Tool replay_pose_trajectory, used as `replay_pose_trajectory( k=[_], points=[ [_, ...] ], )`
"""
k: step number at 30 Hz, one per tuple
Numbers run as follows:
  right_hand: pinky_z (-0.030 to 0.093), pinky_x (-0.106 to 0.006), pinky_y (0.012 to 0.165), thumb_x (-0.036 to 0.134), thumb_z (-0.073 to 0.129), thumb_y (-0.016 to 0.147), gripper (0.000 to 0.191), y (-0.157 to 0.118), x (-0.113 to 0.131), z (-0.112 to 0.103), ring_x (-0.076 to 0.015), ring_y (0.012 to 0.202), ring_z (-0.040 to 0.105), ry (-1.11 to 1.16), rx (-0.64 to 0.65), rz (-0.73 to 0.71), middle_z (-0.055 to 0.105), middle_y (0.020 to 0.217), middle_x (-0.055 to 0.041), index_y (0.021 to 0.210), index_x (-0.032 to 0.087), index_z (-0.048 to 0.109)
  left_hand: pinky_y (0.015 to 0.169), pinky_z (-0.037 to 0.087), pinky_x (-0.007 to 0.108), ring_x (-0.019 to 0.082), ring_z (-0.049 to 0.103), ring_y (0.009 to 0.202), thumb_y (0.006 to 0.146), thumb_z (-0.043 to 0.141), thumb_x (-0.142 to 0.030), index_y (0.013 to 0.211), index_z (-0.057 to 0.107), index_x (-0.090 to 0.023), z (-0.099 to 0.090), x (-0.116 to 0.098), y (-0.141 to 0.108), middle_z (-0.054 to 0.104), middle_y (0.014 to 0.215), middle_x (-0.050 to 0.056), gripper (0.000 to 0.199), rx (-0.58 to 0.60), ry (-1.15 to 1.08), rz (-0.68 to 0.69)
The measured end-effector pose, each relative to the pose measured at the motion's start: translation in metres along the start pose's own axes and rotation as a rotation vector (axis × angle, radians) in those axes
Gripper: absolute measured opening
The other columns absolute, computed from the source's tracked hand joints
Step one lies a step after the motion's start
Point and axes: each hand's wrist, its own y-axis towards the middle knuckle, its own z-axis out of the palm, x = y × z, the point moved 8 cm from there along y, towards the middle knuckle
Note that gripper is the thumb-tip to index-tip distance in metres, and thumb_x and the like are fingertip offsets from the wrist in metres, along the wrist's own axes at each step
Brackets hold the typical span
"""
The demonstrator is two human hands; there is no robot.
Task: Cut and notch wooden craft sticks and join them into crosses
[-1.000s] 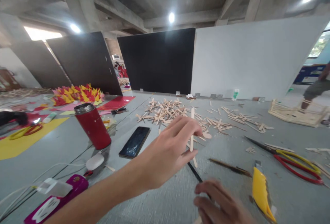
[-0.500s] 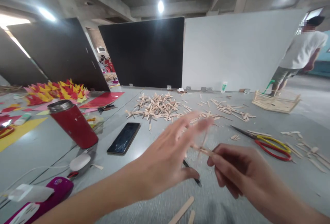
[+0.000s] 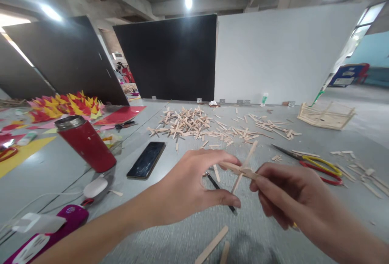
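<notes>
Crossed wooden sticks (image 3: 244,170) are held above the table between my hands. The thumb and forefinger of my right hand (image 3: 282,191) pinch the right end of one stick. My left hand (image 3: 194,183) is on the other side, thumb and fingers spread wide around the sticks' left part. Its fingertips are at the left end, and whether they press on it is hard to tell. A black pen (image 3: 219,191) lies on the table behind my left thumb. Two loose sticks (image 3: 212,244) rest near the front edge of the view.
A pile of small sticks (image 3: 185,124) spreads over the table's middle. Scissors (image 3: 319,166) and a stick frame (image 3: 326,118) are at right. To the left are a phone (image 3: 146,159), a red flask (image 3: 88,144), a purple power strip (image 3: 71,219) and folded paper pieces (image 3: 67,108).
My left hand has lowered and its blurred fingers now curve near the crossed sticks. The sticks have turned slightly in my right hand. The person at the far right is out of view.
</notes>
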Motion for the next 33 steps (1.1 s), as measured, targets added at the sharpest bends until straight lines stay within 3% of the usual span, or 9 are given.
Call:
replay_pose_trajectory(
  k=[4, 11, 18, 27, 30, 33],
  points=[
    [0.039, -0.019, 0.045, 0.052, 0.057, 0.105, 0.042, 0.000, -0.001, 0.000, -0.0082, 0.048, 0.051, -0.044, -0.007, -0.012, 0.061, 0.060, 0.0035, 0.077, 0.022, 0.066, 0.094, 0.049, 0.032, 0.020, 0.070, 0.103, 0.082, 0.091, -0.046, 0.110, 0.070, -0.026, 0.000, -0.006, 0.001, 0.076, 0.108, -0.004, 0.040, -0.009, 0.000, 0.041],
    [0.039, -0.020, 0.046, 0.050, 0.063, 0.103, 0.039, -0.002, -0.004, 0.003, -0.0088, 0.049, 0.052, -0.068, 0.002, -0.008, 0.061, 0.061, 0.0038, 0.076, 0.022, 0.067, 0.099, 0.049, 0.035, 0.023, 0.068, 0.109, 0.078, 0.092, -0.051, 0.108, 0.068, -0.023, 0.001, -0.007, 0.000, 0.073, 0.113, 0.001, 0.048, -0.022, 0.035, 0.096],
    [0.038, -0.020, 0.046, 0.048, 0.064, 0.103, 0.037, -0.001, -0.004, 0.004, -0.0091, 0.050, 0.052, -0.031, 0.040, 0.027, 0.059, 0.059, 0.0050, 0.075, 0.023, 0.064, 0.105, 0.046, 0.030, 0.020, 0.063, 0.122, 0.087, 0.089, -0.024, 0.110, 0.064, -0.024, 0.006, -0.009, -0.002, 0.070, 0.127, 0.001, 0.034, -0.017, 0.131, 0.156],
    [0.039, -0.021, 0.046, 0.053, 0.064, 0.101, 0.041, 0.001, -0.010, 0.005, -0.0107, 0.052, 0.051, -0.073, 0.042, 0.048, 0.057, 0.058, 0.0039, 0.073, 0.023, 0.064, 0.101, 0.049, 0.033, 0.023, 0.064, 0.117, 0.082, 0.092, -0.031, 0.102, 0.064, -0.023, 0.006, -0.010, -0.002, 0.071, 0.123, 0.002, 0.035, -0.023, 0.184, 0.165],
    [0.039, -0.022, 0.044, 0.056, 0.059, 0.102, 0.033, 0.004, 0.001, -0.002, -0.0126, 0.051, 0.051, -0.095, -0.053, -0.005, 0.059, 0.059, 0.0041, 0.103, 0.024, 0.069, 0.100, 0.050, 0.035, 0.024, 0.065, 0.116, 0.087, 0.089, -0.032, 0.108, 0.065, -0.023, 0.005, -0.003, -0.001, 0.072, 0.122, 0.003, 0.033, -0.063, 0.199, 0.124],
    [0.036, -0.024, 0.041, 0.054, 0.060, 0.102, 0.043, -0.002, 0.013, -0.020, -0.0135, 0.047, 0.046, -0.136, -0.244, -0.087, 0.052, 0.057, 0.0073, 0.135, 0.027, 0.057, 0.101, 0.051, 0.039, 0.026, 0.066, 0.116, 0.088, 0.087, -0.037, 0.110, 0.066, -0.023, -0.005, 0.005, 0.000, 0.072, 0.120, 0.005, 0.035, -0.159, 0.197, 0.047]
  ],
)
